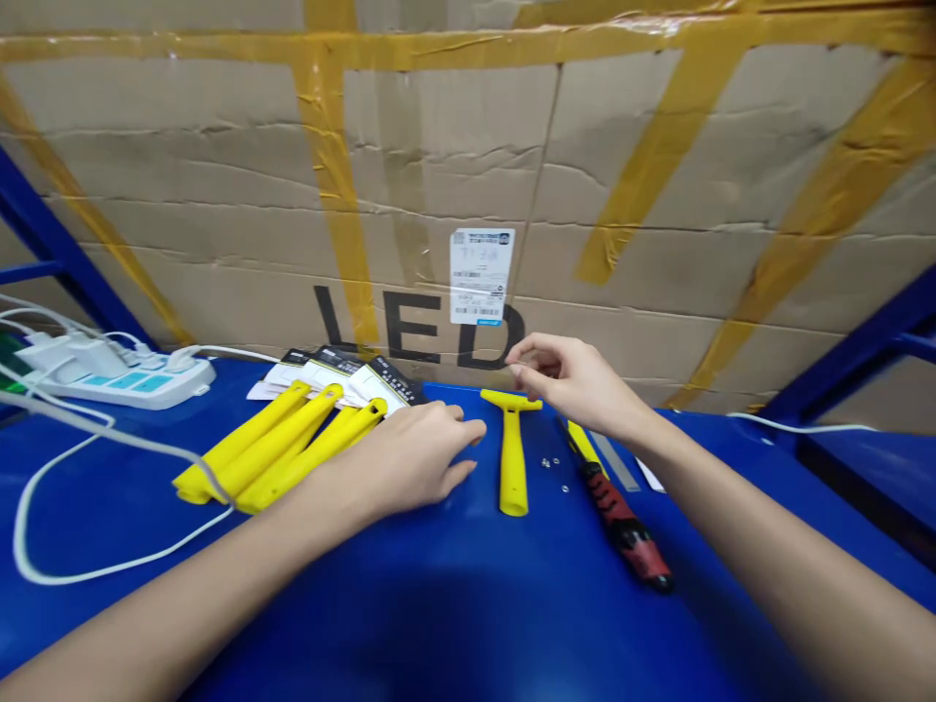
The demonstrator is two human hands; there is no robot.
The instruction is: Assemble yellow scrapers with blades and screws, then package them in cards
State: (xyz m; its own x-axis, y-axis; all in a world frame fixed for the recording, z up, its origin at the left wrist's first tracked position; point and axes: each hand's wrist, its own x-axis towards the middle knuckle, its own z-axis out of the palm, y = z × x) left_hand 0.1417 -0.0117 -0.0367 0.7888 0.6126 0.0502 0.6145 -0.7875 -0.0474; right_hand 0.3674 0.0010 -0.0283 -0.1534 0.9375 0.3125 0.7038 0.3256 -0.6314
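A yellow T-shaped scraper handle [513, 468] lies on the blue table, its crosspiece at the far end. To its left is my left hand [420, 453], palm down, thumb and fingers apart, with nothing seen in it. My right hand [574, 380] hovers over the right end of the crosspiece. Its thumb and index finger are brought together in a pinch; anything between them is too small to make out. A few tiny metal nuts [546, 463] sit right of the handle. Beside them lies a red and black screwdriver [621, 517].
Several yellow handles [292, 453] lie at the left, in front of printed card packs [351, 375]. A white power strip [138, 380] with looping cables [65, 577] is farther left. Behind the screwdriver are a yellow tool [583, 447] and a metal strip [615, 463]. A large taped carton [439, 175] stands behind.
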